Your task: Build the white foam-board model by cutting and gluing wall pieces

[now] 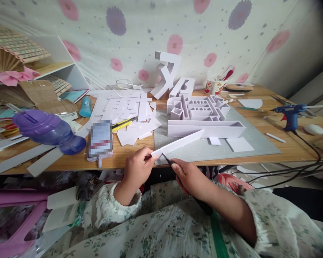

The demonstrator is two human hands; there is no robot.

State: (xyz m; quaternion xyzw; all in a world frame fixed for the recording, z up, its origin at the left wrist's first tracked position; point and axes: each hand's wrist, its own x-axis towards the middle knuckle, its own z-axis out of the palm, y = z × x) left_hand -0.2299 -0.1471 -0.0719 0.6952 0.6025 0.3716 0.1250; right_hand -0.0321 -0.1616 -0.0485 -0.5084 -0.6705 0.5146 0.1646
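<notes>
My left hand (138, 168) pinches the near end of a long white foam-board strip (180, 141), which slants up to the right above the grey cutting mat (258, 139). In my right hand (190, 177) is a slim black pointed tool (166, 158), its tip touching the strip close to my left fingers. My grip hides much of the tool, so its kind is unclear. Just beyond the strip's far end lies a long white box-shaped piece (207, 129), and behind it sits a white built-up character (201, 109) with many thin walls.
A blue glue gun (289, 114) with a trailing cord lies at the right. Left of the mat are a phone on a stand (100, 139), a yellow utility knife (122, 124) and white sheet offcuts (136, 136). A purple bottle (48, 129) stands farther left. White characters (165, 75) stand at the back.
</notes>
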